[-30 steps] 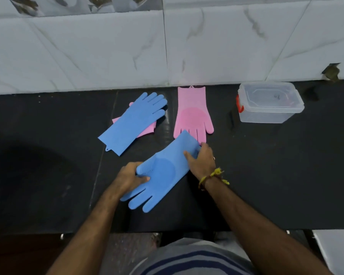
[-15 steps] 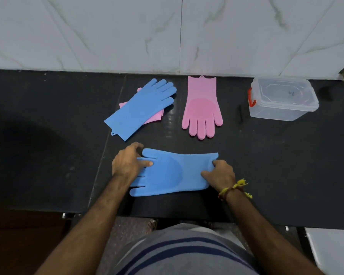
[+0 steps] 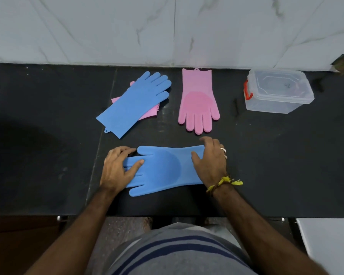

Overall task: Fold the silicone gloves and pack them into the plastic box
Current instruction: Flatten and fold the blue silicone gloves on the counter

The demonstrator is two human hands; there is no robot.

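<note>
A blue silicone glove [image 3: 165, 167] lies flat and sideways on the black counter near me, fingers pointing left. My left hand [image 3: 118, 168] rests on its fingers, thumb on top. My right hand [image 3: 211, 161] grips the cuff end, fingers curled over the far edge. A second blue glove [image 3: 135, 103] lies further back, on top of a mostly hidden pink glove [image 3: 150, 114]. Another pink glove [image 3: 198, 101] lies flat with fingers toward me. The clear plastic box [image 3: 278, 91] with a red latch stands at the back right, lid on.
The black counter [image 3: 286, 155] meets a white marble wall [image 3: 167, 30] at the back. A small dark object [image 3: 235, 106] lies just left of the box. The counter's front edge is close to my body.
The near blue glove turned from diagonal to lying sideways and flat. My right hand shifted further over the cuff end, and my left hand stayed on the fingers.
</note>
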